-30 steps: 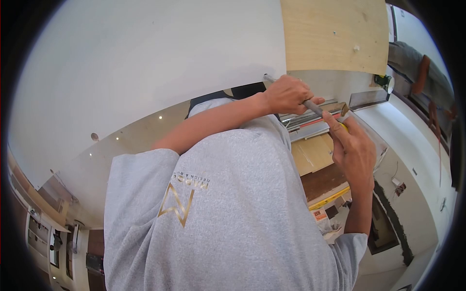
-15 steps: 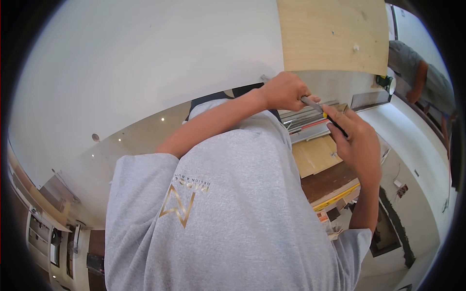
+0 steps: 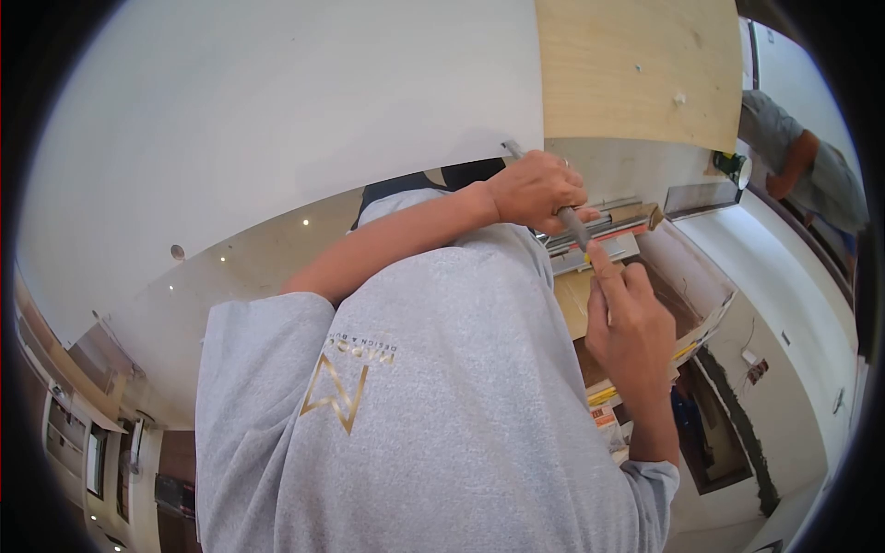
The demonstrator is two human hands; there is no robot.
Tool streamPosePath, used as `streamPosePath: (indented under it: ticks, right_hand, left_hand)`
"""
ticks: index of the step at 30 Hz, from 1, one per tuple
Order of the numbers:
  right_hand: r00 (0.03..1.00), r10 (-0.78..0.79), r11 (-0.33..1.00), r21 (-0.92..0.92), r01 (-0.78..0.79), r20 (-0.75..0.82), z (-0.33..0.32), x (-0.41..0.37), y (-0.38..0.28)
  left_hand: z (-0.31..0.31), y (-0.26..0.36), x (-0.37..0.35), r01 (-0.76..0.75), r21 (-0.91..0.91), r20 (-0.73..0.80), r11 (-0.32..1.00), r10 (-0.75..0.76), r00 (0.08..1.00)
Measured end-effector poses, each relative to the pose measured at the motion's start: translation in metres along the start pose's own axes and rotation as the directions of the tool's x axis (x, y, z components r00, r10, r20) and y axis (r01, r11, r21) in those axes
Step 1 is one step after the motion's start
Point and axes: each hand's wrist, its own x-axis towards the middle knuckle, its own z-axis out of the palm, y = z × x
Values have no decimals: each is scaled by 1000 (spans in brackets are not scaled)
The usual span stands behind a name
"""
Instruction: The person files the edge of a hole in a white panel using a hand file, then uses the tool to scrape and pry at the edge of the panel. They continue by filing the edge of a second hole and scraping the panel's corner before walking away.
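A grey metal file (image 3: pixel 572 224) runs slantwise beside the corner of a large white panel (image 3: pixel 369 101). My left hand (image 3: pixel 535 191) is wrapped over the file's blade, with the far tip poking out beyond it against the panel's edge. Closed round the handle end is my right hand (image 3: pixel 634 323), lower and nearer my body. Only a bit of yellow on the handle shows; the right fingers hide the rest. Past the panel's right edge lies a bare plywood board (image 3: pixel 636 74).
Metal lengths (image 3: pixel 608 221) lie below the hands, with a yellow spirit level (image 3: pixel 604 396) farther down. A green-labelled tin (image 3: pixel 731 168) stands to the right. A person in a grey shirt (image 3: pixel 784 138) is at the far right. A round hole (image 3: pixel 177 252) pierces the panel at left.
My right hand has come down and left, toward my body, and the file has turned steeper with it. My left hand has shifted slightly down, still on the blade.
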Motion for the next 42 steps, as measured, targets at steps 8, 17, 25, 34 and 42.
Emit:
streamPosePath:
  ticks: [8,17,25,34,42]
  right_hand:
    - [996,30,1000,-2,-31,-85,28,-21,-22]
    - [989,103,994,45,-99,-105,41,-26,-47]
    - [999,-49,991,-123,48,0,27,-15,-72]
    - [999,53,995,-89,-54,-12,15,-2,-85]
    - [999,-29,994,-108,25,-35,25,-8,-80]
  left_hand:
    - [-7,1,-12,-35,-78,100,996,43,994]
    - [-13,-2,-24,9,-109,196,994,13,981]
    - [-19,-7,-33,-27,-92,185,995,43,982]
    - [-21,-10,-32,22,-107,174,994,-3,985]
    - [-23,-5,-33,-9,-112,115,994,22,993]
